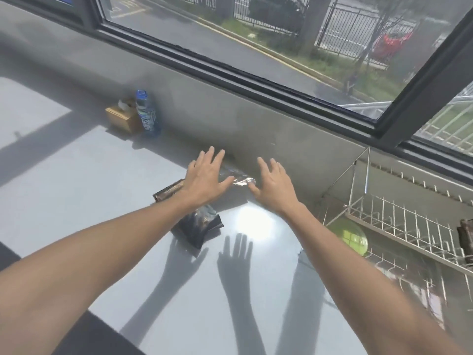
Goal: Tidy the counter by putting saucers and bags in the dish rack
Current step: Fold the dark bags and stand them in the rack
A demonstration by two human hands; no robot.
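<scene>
You have a single view, from the camera worn on your head, tilted forward and down over the counter (76,190). It faces the window (256,34) straight ahead, whose frame slants from upper left to lower right, so your head is rolled. The wide lens bends the edges. Your forearms enter from the bottom corners, near the lens, and your left hand (207,175) and right hand (273,185) sit mid-frame, below the window. The dish rack (399,226) is cut off by the right edge, below the window's right end.
</scene>
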